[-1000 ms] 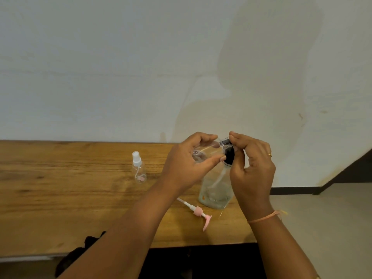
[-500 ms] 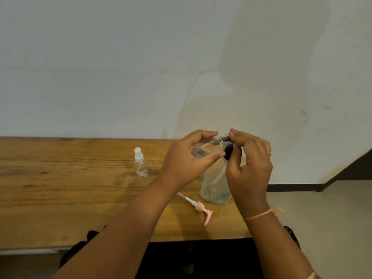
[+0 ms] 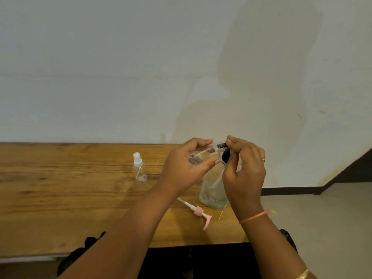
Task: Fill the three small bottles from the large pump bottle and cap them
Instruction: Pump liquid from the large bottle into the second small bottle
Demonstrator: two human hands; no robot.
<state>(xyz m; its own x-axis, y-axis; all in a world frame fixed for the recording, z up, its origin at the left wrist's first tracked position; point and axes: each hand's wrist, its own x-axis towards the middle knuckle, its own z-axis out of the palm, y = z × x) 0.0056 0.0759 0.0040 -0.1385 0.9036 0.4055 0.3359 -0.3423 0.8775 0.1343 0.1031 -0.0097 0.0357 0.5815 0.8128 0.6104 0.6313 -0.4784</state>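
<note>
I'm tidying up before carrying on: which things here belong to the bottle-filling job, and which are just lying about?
Belong to the job:
small clear bottle in the left hand
black cap pinched by the right hand
large bottle, standing
pink pump lying on the table
white-capped small bottle

Lying about:
dark object below the table's near edge

Left hand (image 3: 186,170), right hand (image 3: 246,174), fingers (image 3: 236,141) curled.

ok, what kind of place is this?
Likely a plain room in a home or small workspace, not a lab: wooden table against a stained white wall, pale floor, dark skirting.
</note>
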